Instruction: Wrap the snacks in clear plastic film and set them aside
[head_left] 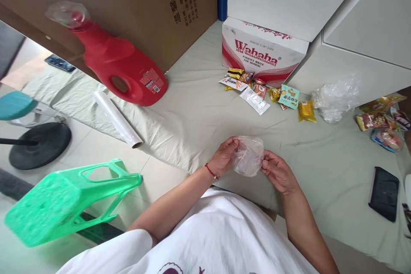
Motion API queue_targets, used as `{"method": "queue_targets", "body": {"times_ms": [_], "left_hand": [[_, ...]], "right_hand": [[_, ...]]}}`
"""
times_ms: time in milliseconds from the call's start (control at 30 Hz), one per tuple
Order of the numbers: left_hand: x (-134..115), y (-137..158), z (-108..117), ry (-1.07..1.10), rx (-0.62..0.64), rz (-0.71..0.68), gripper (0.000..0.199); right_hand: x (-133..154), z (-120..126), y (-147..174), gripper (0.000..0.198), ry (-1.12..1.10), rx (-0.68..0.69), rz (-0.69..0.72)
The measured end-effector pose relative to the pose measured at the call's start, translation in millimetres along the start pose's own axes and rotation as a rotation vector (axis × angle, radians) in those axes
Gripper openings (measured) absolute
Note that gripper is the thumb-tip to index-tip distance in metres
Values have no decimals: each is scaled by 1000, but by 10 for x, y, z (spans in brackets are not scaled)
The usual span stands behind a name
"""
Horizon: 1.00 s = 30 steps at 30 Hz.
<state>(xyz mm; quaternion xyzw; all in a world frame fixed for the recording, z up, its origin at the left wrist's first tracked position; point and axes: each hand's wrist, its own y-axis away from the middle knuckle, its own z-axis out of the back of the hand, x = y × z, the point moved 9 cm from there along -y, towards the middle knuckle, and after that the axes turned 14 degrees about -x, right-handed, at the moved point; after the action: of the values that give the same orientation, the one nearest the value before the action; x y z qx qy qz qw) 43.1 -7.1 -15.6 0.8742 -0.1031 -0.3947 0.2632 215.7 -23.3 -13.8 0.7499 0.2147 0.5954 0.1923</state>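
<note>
A small clear plastic bag (248, 156) is held between both my hands just above a pale cloth-covered table (199, 111). My left hand (224, 155) pinches its left edge, and a red string sits on that wrist. My right hand (278, 171) grips the bag's right edge with thumb and fingers. The bag looks crumpled and I cannot tell whether anything is inside it.
Several snack packets (257, 92) lie before a Wahaha carton (261, 53). Crumpled clear plastic (335, 98) and more snacks (382, 122) are at right, with a black pouch (383, 193). A red detergent jug (118, 66), a film roll (118, 118) and a green stool (69, 199) are at left.
</note>
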Motion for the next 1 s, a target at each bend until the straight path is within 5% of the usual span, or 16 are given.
{"method": "queue_targets", "body": {"times_ms": [133,367,567,767,1000], "left_hand": [[-56,-33,126,-133,-20,-52,54],[-402,-40,247,-454,-32,-402,38],[-564,92,172,-506,1,-538,29],[-741,308,3,-596,152,-681,27],[-668,706,-299,-891,403,-984,21]], "right_hand": [[45,109,-61,39,-34,-130,60],[265,404,-76,35,175,-332,314],[489,371,83,24,269,-313,502],[366,390,8,61,108,-221,271],[183,163,-371,94,200,-207,13]]}}
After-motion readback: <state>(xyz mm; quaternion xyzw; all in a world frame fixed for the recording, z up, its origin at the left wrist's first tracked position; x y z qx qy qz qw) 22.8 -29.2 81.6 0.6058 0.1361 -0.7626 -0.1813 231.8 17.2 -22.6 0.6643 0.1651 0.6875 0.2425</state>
